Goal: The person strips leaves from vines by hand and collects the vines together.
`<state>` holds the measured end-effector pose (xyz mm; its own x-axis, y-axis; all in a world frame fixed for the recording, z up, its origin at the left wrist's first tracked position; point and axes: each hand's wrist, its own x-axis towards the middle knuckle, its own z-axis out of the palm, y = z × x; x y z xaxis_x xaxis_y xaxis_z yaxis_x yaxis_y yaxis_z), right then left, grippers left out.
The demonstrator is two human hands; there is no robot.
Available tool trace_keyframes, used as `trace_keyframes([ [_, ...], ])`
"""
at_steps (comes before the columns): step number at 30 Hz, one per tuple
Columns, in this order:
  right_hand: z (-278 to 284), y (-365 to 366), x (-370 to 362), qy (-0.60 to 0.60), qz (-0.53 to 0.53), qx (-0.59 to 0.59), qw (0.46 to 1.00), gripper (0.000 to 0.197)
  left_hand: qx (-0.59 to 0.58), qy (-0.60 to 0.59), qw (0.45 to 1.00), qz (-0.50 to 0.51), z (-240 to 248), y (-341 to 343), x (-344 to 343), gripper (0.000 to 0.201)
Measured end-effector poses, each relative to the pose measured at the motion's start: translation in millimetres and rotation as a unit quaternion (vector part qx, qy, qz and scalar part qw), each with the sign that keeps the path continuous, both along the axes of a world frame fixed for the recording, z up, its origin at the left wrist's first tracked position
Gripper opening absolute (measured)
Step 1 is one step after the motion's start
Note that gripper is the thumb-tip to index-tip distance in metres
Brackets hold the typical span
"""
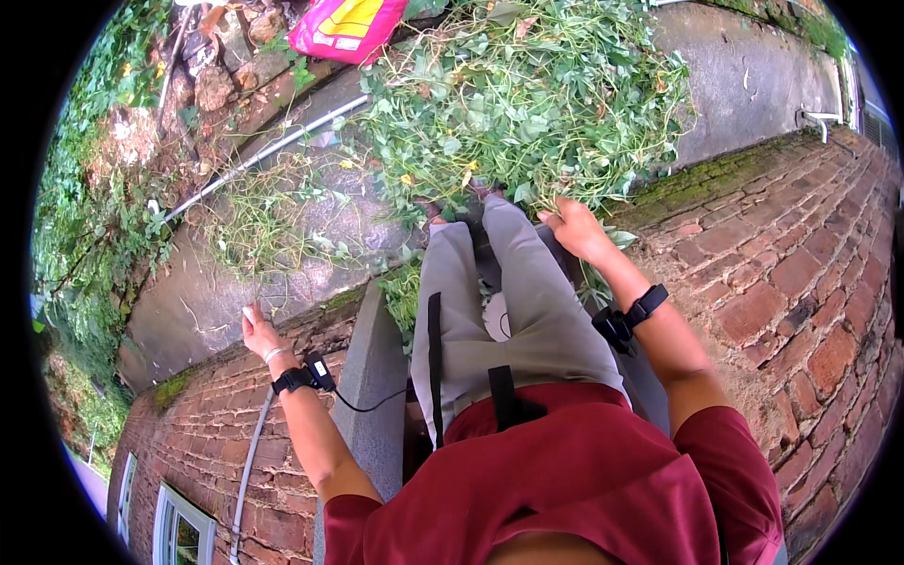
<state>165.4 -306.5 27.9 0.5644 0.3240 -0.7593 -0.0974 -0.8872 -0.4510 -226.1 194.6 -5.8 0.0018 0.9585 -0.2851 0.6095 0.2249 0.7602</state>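
Note:
A big heap of leafy green vines point(527, 104) with a few yellow flowers lies on the concrete in front of my feet. My right hand point(576, 231) is at the heap's near right edge, its fingers pinched round a vine stem. To the left is a smaller, thinner pile of stringy stems point(264, 226). My left hand point(259, 331) is just short of that pile with its fingers curled closed; whatever they hold is too small to make out.
A white pipe point(268, 151) runs along the concrete ledge point(169, 320). Beyond it are rocks point(215, 88) and a pink and yellow bag point(348, 30). Brick walls point(782, 282) flank me, and a grey slab point(372, 377) stands beside my left leg. A cable hangs from my left wrist device point(320, 370).

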Motion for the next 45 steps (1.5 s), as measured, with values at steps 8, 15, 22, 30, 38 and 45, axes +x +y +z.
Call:
trace_keyframes([
  [8, -121.6, -77.2, 35.9, -0.017, -0.186, -0.090, 0.978, 0.031, -0.337, 0.086, 0.936, -0.054, -5.5, -77.3, 14.5, 0.057],
  [15, -278.4, -103.5, 87.6, 0.082, -0.493, 0.008, 0.866, 0.014, -0.372, 0.125, 0.841, -0.373, -34.5, -186.7, 113.7, 0.041],
  [22, -362.9, -108.0, 108.4, 0.118, -0.680, 0.179, 0.701, 0.019, -0.279, 0.191, 0.818, -0.466, -47.0, -205.4, 125.6, 0.039],
  [30, -102.8, 14.9, 32.8, 0.387, -0.303, 0.372, 0.787, 0.025, -0.312, 0.033, 0.867, -0.386, -13.0, -243.4, 225.8, 0.043],
  [38, 30.2, 80.3, -66.9, 0.332, 0.130, 0.412, 0.839, 0.027, -0.501, -0.110, 0.787, -0.342, 97.5, -237.6, 301.0, 0.025],
  [45, 51.7, 58.3, -39.9, -0.003, 0.078, 0.192, 0.978, 0.020, -0.248, -0.062, 0.943, -0.213, 131.4, -96.1, 198.2, 0.014],
])
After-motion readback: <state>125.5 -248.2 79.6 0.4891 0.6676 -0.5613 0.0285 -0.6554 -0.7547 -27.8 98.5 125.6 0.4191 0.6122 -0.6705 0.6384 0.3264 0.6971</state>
